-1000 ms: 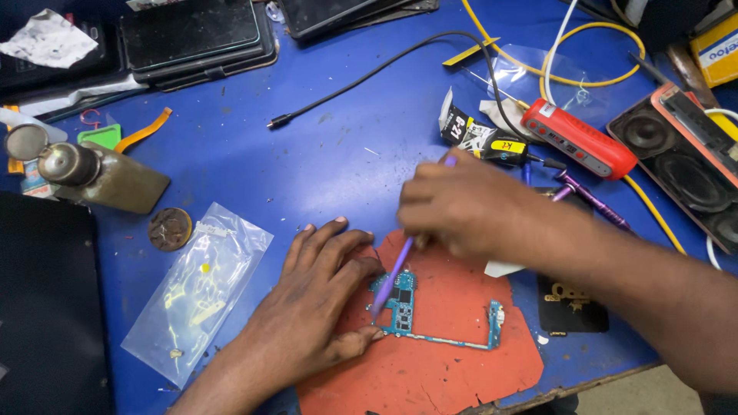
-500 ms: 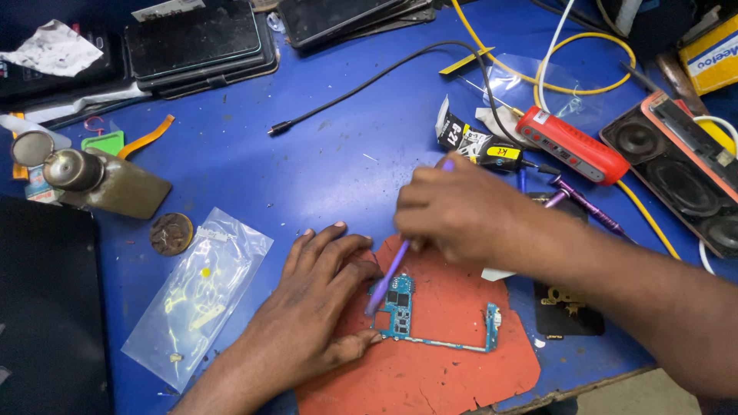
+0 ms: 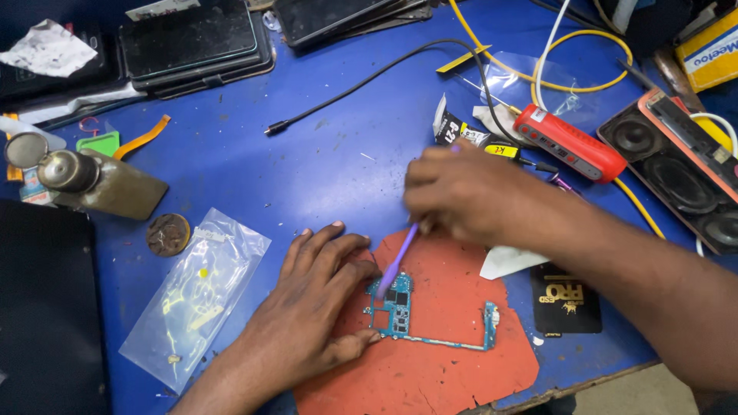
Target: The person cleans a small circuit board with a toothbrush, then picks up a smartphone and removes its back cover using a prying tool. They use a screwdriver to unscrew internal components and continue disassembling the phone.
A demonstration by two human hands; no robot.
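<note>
Our right hand (image 3: 473,196) has its grip clenched on a purple tool (image 3: 398,260), holding it slanted down toward the lower left, so that its tip meets the upper end of a small blue-green circuit board (image 3: 400,306). Our left hand (image 3: 311,303) lies flat and released, fingers spread, its fingertips and thumb pressing against the left edge of that board. The board rests on a ragged orange mat (image 3: 453,369) in the lower middle of the frame, on the blue bench (image 3: 307,169).

Just right of the mat lies a black card with gold print (image 3: 567,301), with a scrap of white paper (image 3: 507,263) touching its upper corner. To the left of our left hand sits a clear plastic bag (image 3: 196,296), and above it a round brown disc (image 3: 168,234). Further left stands a brass-coloured bottle (image 3: 96,180). In the upper right we see a red tool (image 3: 569,142), yellow cables (image 3: 584,84) and an orange-edged speaker (image 3: 684,173). A black cable (image 3: 369,81) crosses the upper middle.
</note>
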